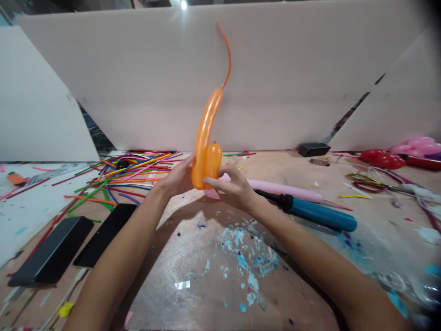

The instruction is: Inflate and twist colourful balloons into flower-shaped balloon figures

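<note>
1. The left hand (176,180) and the right hand (234,189) meet above the middle of the tabletop (193,294), and both hold the orange balloon (206,151) clear of its surface.
2. The left hand's fingers (188,166) are closed around the lower left of the balloon. The right hand's fingers (215,183) are pinched shut on its lower right, at the foot of a short bubble.
3. The balloon is folded at the bottom. One long inflated part rises and leans right, the short bubble stands just beside it, and a thin uninflated tail curls up in front of the white board (292,69).
4. Directly behind the right hand a long pink balloon (285,189) lies on the tabletop, partly hidden by that hand.
5. A blue hand pump (320,214) lies just beside the right wrist, its black end pointing towards the hand.
6. Behind the left hand spreads a pile of uninflated coloured balloons (127,174).
7. Two dark phones (51,255) lie flat side by side, left of the left forearm.
8. Blue paint flecks (248,257) dot the tabletop between the two forearms.
9. Far right, red balloons (382,159) and inflated pink balloons (420,145) sit near the board, well apart from the hands. A small black box (313,149) rests against the board's foot.
</note>
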The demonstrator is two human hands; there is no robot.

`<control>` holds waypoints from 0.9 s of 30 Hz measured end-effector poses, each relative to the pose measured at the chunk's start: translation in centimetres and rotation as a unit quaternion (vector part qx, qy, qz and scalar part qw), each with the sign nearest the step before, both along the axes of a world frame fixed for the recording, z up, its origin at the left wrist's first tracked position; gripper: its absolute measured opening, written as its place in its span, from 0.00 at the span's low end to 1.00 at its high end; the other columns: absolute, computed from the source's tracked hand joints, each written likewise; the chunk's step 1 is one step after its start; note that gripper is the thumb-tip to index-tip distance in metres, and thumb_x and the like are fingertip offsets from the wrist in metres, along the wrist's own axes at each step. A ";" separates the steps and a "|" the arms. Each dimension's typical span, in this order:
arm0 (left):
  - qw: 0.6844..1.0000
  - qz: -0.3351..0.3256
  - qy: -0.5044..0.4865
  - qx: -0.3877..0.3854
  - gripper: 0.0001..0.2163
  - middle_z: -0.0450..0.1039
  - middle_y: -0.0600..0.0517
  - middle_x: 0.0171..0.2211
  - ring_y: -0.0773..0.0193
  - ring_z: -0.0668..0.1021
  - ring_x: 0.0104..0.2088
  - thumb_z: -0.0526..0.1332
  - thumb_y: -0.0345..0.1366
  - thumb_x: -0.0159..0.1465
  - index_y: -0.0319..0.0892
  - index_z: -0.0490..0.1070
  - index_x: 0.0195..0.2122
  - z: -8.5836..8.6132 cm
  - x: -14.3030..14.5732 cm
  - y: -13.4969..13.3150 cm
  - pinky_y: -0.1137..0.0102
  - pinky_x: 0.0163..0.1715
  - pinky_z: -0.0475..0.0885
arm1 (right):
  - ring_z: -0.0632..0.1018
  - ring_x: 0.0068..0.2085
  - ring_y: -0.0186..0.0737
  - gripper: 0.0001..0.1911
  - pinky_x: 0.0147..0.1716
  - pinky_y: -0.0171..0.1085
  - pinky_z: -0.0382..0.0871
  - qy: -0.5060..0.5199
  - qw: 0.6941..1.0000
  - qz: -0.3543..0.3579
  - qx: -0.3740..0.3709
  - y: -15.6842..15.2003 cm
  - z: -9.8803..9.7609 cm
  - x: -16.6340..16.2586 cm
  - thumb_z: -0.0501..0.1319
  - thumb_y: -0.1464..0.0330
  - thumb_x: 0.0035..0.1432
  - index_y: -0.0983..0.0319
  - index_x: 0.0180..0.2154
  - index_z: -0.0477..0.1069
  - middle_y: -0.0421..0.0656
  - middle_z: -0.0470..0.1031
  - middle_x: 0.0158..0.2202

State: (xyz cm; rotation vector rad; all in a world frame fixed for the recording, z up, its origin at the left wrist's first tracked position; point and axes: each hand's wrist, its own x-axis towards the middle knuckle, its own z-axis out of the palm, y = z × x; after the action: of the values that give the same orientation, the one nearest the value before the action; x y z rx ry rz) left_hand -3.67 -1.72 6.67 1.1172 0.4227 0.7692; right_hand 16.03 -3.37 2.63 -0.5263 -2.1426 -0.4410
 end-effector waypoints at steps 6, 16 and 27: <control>0.996 0.045 -0.077 -0.011 0.27 0.77 0.43 0.46 0.48 0.78 0.48 0.65 0.51 0.53 0.43 0.71 0.51 0.1 -0.2 -0.5 0.58 0.45 0.74 | 0.69 0.42 0.38 0.10 0.40 0.38 0.71 -0.005 0.998 0.064 -0.023 -0.2 -1.2 -0.9 0.59 0.71 0.60 0.53 0.43 0.73 0.44 0.64 0.42; 0.983 0.116 0.108 0.097 0.17 0.75 0.49 0.38 0.61 0.77 0.36 0.68 0.36 0.51 0.41 0.72 0.43 0.4 -1.5 0.0 0.66 0.38 0.73 | 0.70 0.47 0.44 0.24 0.48 0.46 0.66 -0.050 0.998 0.019 0.021 -1.0 1.4 -0.3 0.58 0.72 0.59 0.58 0.57 0.65 0.47 0.71 0.45; 0.858 -0.111 0.447 0.227 0.16 0.75 0.53 0.36 0.62 0.75 0.35 0.63 0.42 0.53 0.41 0.74 0.41 0.2 -0.6 -0.3 0.70 0.36 0.69 | 0.75 0.34 0.44 0.14 0.35 0.41 0.63 -0.347 0.917 -0.091 -0.174 -1.5 8.0 0.2 0.58 0.59 0.57 0.62 0.40 0.72 0.47 0.77 0.35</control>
State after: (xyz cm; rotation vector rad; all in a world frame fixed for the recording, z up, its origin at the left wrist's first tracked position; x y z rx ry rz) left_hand -4.27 -2.00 6.83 1.9251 0.8966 0.0829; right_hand 16.22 -4.90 10.68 -0.8715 -2.9006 -0.3808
